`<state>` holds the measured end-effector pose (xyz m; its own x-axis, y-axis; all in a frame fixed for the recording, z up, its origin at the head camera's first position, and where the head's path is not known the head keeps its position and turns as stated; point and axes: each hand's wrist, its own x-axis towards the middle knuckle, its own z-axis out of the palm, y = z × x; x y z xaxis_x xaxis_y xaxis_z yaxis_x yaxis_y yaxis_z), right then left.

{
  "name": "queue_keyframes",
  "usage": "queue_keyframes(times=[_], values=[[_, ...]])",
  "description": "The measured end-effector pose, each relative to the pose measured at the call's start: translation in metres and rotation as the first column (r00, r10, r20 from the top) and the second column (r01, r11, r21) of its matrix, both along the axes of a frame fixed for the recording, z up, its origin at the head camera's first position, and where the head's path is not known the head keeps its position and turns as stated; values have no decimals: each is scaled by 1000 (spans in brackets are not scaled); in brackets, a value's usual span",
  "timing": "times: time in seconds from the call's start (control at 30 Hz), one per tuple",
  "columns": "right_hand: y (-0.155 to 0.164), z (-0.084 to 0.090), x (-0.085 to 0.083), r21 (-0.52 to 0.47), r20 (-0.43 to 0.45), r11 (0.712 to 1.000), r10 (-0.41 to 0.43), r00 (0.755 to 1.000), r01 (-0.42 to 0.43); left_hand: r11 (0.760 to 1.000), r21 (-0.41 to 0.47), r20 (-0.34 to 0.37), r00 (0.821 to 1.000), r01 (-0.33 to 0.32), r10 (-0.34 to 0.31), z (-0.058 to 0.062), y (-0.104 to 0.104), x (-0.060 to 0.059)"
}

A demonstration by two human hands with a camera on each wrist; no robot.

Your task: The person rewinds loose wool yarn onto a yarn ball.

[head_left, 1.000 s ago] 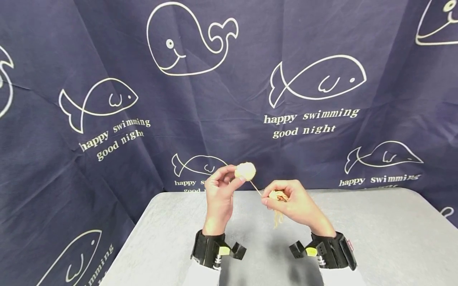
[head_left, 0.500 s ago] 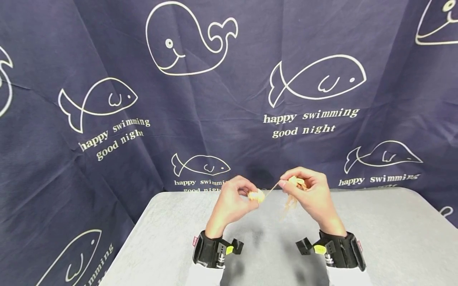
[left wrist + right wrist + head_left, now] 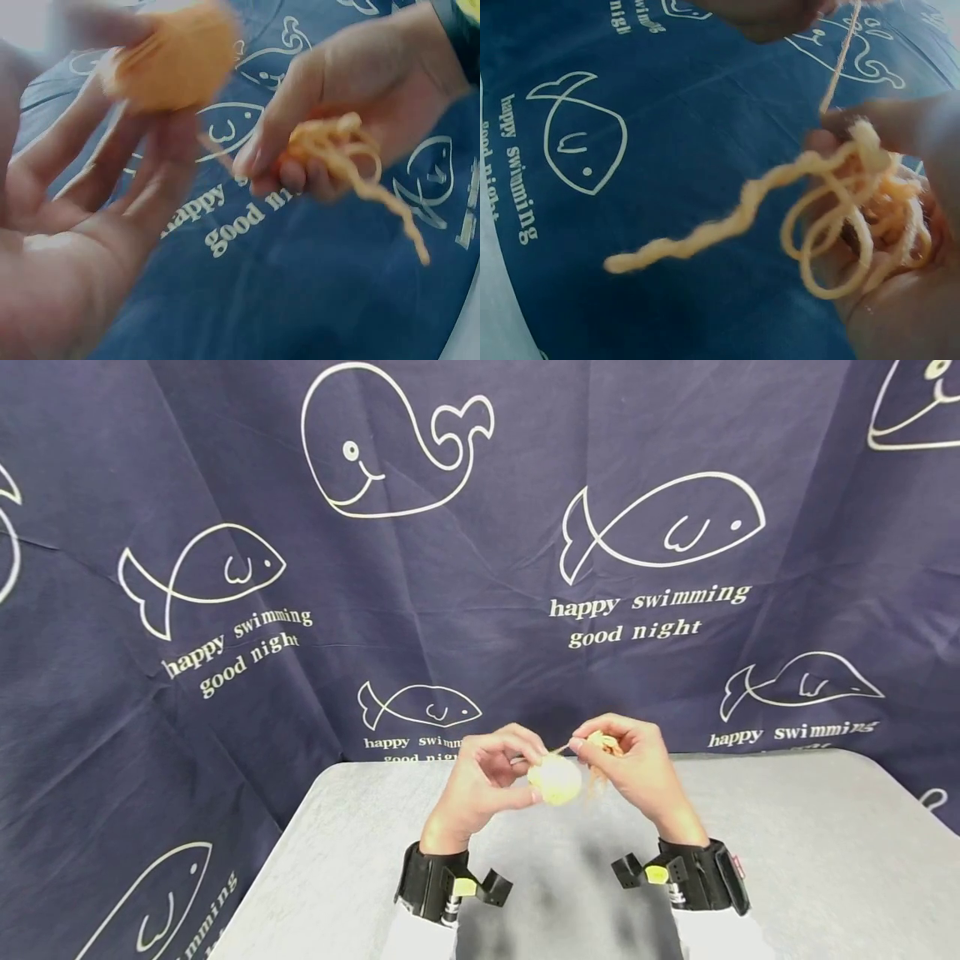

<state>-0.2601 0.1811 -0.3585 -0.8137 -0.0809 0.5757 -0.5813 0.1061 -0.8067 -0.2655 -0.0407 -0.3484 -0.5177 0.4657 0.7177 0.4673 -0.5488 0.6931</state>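
Note:
A small pale yellow-orange ball of yarn (image 3: 556,780) is pinched between the thumb and fingers of my left hand (image 3: 480,781). In the left wrist view the ball (image 3: 176,60) looks blurred, its wound strands running side by side. A short single strand (image 3: 843,56) stretches from the ball to my right hand (image 3: 630,768), whose thumb and index finger pinch it. Loose loops of the same yarn (image 3: 840,232) lie bunched in the right palm, with one crinkled end hanging free. Both hands are raised above the table, close together.
The grey-white table (image 3: 787,835) spreads below the hands. Behind it hangs a dark blue cloth (image 3: 480,568) printed with white whales, fish and lettering. A black strap with a small camera mount sits on each wrist, including the left strap (image 3: 431,881).
The left hand with the ball first dipped and turned over, then turned back, showing the ball's face. The right hand rose and moved right, then came back left, shortening the strand between the hands.

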Motion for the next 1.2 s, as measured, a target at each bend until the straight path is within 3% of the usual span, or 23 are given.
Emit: queue_keyframes(times=[0.07,0.13,0.27,0.33,0.43,0.53,0.6,0.63,0.7,0.77,0.83,0.87,1.0,1.07,1.13,1.2], values=[[-4,-1,1,44,9,998,47,999,-47,993,104,57,997,-64,59,0,3,0],[-8,-1,2,74,18,991,113,993,-114,972,178,136,982,-155,132,0,5,1],[-14,0,5,111,5,970,217,976,-216,908,227,263,920,-351,290,-1,11,0],[-16,1,7,126,-14,967,227,974,-224,878,209,279,887,-431,369,-2,13,-1],[-18,3,9,137,-37,971,203,979,-196,815,151,204,824,-560,529,-5,17,-3],[-18,5,12,132,-52,979,166,985,-158,734,71,72,737,-676,672,-8,19,-4],[-18,5,13,121,-71,984,141,987,-132,682,7,-23,682,-731,731,-10,20,-4],[-18,6,14,113,-83,986,129,988,-119,663,-26,-63,663,-748,746,-11,20,-4],[-17,6,14,86,-116,991,109,987,-100,638,-105,-132,646,-763,752,-12,19,-3],[-15,7,14,43,-145,995,92,985,-86,627,-195,-178,656,-754,734,-11,18,-2],[-13,8,13,-9,-160,997,77,984,-80,625,-291,-210,686,-724,697,-11,16,-2],[-12,8,12,-38,-161,996,72,984,-79,627,-341,-214,707,-701,674,-11,14,-1],[-6,9,10,-138,-134,989,35,990,-54,663,-502,-188,818,-555,543,-11,8,-2],[-4,8,9,-174,-107,984,14,994,-32,714,-533,-148,881,-454,450,-11,4,-2],[-3,7,8,-190,-80,982,-10,997,-6,799,-506,-97,942,-326,323,-10,1,-3],[-2,5,5,-186,-50,982,-22,999,13,885,-429,-38,982,-183,185,-9,-1,-3]])
